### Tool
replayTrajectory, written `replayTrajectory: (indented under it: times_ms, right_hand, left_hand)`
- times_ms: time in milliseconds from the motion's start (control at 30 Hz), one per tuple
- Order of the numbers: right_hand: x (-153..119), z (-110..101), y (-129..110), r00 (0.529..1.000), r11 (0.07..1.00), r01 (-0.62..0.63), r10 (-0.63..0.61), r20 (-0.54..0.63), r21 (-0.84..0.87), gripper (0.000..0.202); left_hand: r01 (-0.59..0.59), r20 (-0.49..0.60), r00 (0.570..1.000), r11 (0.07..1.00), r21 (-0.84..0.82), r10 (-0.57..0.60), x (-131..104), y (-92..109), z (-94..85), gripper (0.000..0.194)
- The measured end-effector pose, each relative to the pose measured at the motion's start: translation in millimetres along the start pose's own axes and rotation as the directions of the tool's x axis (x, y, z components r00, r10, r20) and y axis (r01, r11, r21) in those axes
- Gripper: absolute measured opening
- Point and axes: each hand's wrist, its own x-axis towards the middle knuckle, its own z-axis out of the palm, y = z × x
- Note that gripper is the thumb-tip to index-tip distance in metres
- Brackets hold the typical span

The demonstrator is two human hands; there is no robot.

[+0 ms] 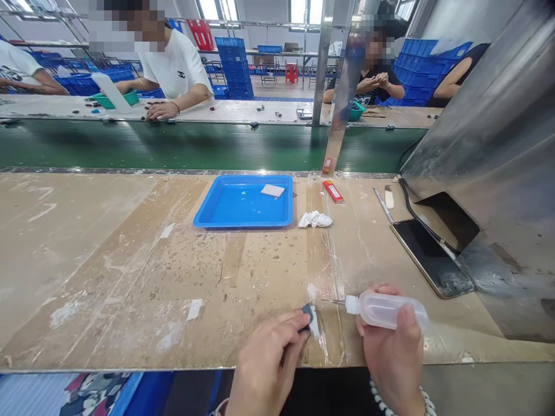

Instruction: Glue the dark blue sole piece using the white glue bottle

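Here, the left hand [271,358] was closed in a pinch on a small dark piece [307,317]; the right hand [394,341], curled around a needle-tipped squeeze bottle [390,310] (translucent, lying sideways), held it just right of that piece above the counter [255,277].

Translucent squeeze bottle [381,309], white cap, thin needle pointing left, roughly level in right hand [392,341], lower right. Small dark blue-grey piece [307,316], tilted in left hand [271,358], lower centre.
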Motion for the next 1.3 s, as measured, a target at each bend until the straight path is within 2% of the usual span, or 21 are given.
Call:
replayTrajectory:
  times_ms: [100,233,333,433,667,800,1033,1300]
  right_hand:
    - [2.2,-1.0,-2.7,0.998,0.999,-0.049,0.049,0.027,-0.009,0.037]
    - [-1.2,-10.0,-0.2,0.993,0.996,0.039,-0.029,0.116,-0.085,0.029]
    - [-6.5,-17.7,2.5,0.983,0.978,0.119,-0.092,0.159,-0.171,0.027]
    - [-9.9,-22.7,4.3,0.983,0.964,0.146,-0.115,0.144,-0.222,0.028]
    - [-9.6,-26.4,4.3,0.962,0.949,0.216,-0.167,0.216,-0.23,0.02]
    - [-13.0,-21.2,1.7,0.947,0.934,0.25,-0.182,0.263,-0.254,0.019]
    - [-13.8,-16.5,-2.0,0.942,0.914,0.275,-0.195,0.273,-0.298,0.02]
    - [-13.0,-13.6,-3.4,0.926,0.892,0.302,-0.191,0.325,-0.337,0.023]
  left_hand:
    - [-0.071,0.107,0.992,0.997,0.005,0.07,5.3,4.8,-5.6,0.013]
    - [-0.187,0.219,0.961,0.98,0.063,0.169,16.4,5.2,-12.0,0.019]
    - [-0.233,0.254,0.946,0.967,0.099,0.202,24.8,3.8,-14.7,0.014]
    - [-0.278,0.252,0.938,0.95,0.145,0.236,30.5,4.3,-17.2,0.013]
    - [-0.466,0.388,0.857,0.832,0.301,0.34,32.8,6.3,-21.7,0.02]
    - [-0.453,0.318,0.872,0.859,0.239,0.372,34.2,2.2,-19.1,0.011]
    - [-0.383,0.254,0.905,0.913,0.144,0.34,35.5,-1.7,-14.5,0.007]
    - [-0.28,0.279,0.929,0.954,0.104,0.242,37.5,0.3,-15.4,0.011]
